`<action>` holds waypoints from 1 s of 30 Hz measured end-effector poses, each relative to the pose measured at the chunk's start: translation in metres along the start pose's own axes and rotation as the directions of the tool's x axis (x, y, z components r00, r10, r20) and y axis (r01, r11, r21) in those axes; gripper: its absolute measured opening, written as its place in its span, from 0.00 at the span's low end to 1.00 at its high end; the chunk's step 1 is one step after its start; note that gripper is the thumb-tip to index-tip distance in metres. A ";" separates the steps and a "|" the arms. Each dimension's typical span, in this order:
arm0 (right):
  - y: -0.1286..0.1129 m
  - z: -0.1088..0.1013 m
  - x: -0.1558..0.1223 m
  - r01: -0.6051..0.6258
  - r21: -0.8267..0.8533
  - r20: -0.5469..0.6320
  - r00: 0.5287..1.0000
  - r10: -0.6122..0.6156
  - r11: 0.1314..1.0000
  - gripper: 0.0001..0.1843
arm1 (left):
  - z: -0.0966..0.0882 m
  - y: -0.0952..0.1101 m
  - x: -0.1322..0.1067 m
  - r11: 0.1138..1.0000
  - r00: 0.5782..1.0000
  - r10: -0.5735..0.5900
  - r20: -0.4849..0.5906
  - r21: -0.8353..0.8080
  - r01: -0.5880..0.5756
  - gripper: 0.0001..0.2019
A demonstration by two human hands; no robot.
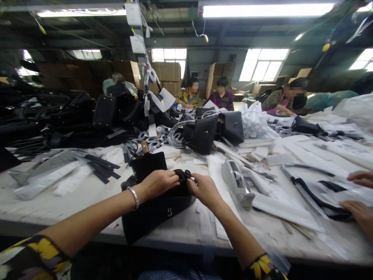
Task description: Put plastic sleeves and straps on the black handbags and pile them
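Observation:
A black handbag (pixel 151 219) with a gold-coloured clasp on its front stands at the table's near edge, its flap (pixel 150 165) raised behind the opening. My left hand (pixel 160 184) reaches across the opening, fingers closed at the bag's right end. There, a small black piece (pixel 186 174), perhaps a strap end, sits between my two hands. Thumb and fingers of my right hand (pixel 204 189) pinch at the same piece from the right. The bag's inside is mostly hidden in shadow and behind my left hand.
A tape dispenser (pixel 237 184) stands right of the bag. Black strips (pixel 101 167) and plastic lie left. More black bags (pixel 201 132) and coiled straps are heaped behind. At right, a co-worker's hands (pixel 359 210) touch a plastic-wrapped black item. Other people sit across the table.

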State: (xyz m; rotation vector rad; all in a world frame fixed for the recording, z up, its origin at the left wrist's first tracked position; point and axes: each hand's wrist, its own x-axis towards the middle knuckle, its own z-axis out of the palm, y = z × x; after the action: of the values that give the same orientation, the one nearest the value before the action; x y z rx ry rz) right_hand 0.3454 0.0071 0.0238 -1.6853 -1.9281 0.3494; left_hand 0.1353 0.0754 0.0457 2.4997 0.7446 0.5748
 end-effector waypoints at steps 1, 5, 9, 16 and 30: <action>0.002 0.001 -0.002 -0.002 0.024 -0.015 1.000 0.003 1.000 0.13 | 0.013 0.000 0.003 0.997 1.000 -0.026 -0.016 -0.072 0.025 0.08; 0.008 0.005 -0.012 -0.029 0.184 -0.061 0.997 0.040 0.983 0.14 | 0.050 -0.002 0.017 0.968 0.988 -0.117 -0.099 -0.232 0.092 0.12; 0.012 0.007 -0.018 -0.017 0.265 -0.069 0.997 0.037 0.964 0.14 | 0.060 -0.003 0.021 0.934 0.970 -0.200 -0.136 -0.327 0.147 0.10; 0.017 0.006 -0.021 0.007 0.242 -0.060 0.998 0.008 0.970 0.15 | 0.054 0.003 0.014 0.940 0.979 -0.173 -0.106 -0.314 0.132 0.08; 0.016 -0.004 -0.029 -0.071 0.185 -0.055 0.995 0.083 0.980 0.17 | 0.025 0.016 0.009 0.937 0.983 -0.184 -0.018 -0.306 0.170 0.13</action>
State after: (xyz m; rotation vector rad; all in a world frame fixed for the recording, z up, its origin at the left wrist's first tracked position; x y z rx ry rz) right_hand 0.3627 -0.0186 0.0115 -1.6336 -1.7330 0.4819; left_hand 0.1611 0.0607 0.0364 2.1182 0.8212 0.6314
